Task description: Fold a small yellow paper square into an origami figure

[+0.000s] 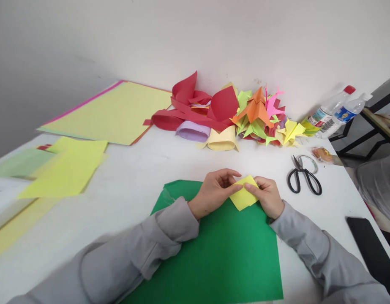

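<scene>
A small folded yellow paper point(244, 196) is held between both hands just above a large green sheet point(223, 257) that lies on the white table point(125, 190). My left hand point(214, 192) pinches the paper's left side with thumb and fingers closed on it. On the paper's right edge my right hand point(269, 196) is closed too, fingers pressed to the fold. Grey sleeves cover both forearms.
Black scissors point(304, 177) lie right of my hands. A heap of folded coloured paper shapes point(233, 116) sits against the wall. Yellow sheets point(68, 169) and a large stack point(115, 112) lie left. Two plastic bottles point(337, 109) stand far right; a black phone point(372, 249) lies near the edge.
</scene>
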The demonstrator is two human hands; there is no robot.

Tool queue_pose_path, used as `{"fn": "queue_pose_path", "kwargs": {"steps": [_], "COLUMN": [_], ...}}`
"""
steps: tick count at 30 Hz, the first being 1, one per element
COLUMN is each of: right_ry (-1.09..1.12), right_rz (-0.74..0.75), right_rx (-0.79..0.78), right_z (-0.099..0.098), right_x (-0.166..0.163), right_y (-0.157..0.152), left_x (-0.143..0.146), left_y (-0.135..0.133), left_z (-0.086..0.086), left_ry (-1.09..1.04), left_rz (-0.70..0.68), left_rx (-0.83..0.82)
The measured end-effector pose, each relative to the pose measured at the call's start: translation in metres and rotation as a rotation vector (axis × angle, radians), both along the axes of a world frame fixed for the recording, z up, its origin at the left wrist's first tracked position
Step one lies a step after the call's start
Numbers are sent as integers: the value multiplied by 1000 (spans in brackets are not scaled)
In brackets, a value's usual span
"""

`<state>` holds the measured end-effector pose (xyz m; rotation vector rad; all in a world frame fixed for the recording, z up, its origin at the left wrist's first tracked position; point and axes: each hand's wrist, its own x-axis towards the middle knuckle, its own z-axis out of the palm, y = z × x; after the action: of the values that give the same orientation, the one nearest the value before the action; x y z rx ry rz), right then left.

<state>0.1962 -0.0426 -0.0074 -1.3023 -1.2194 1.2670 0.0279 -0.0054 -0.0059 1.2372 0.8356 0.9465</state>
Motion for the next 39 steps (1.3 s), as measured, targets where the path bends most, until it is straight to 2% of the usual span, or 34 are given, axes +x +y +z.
{"fn": "queue_pose_path", "kwargs": {"steps": [4, 14, 22, 26, 29, 39], "right_ry": [-20, 117, 144, 148, 36, 51], "right_rz": [-55, -53, -160, -110, -47, -86], "right_rx": [16, -20, 2, 0, 7, -9], "right_z": [0, -8, -13, -10, -4, -4], "right_x": [0, 3, 4, 5, 4, 3], "right_y": [0, 1, 2, 2, 2, 2], "left_x": [0, 0, -1, -1, -2, -2], "left_y": [0, 1, 4, 4, 5, 6], "left_z": [-1, 2, 0, 2, 2, -2], "left_ry": [-8, -29, -58, -65, -91, -140], "left_rz": [4, 39, 87, 101, 118, 123], "left_rx": [-11, -48, -73, -82, -100, -123]}}
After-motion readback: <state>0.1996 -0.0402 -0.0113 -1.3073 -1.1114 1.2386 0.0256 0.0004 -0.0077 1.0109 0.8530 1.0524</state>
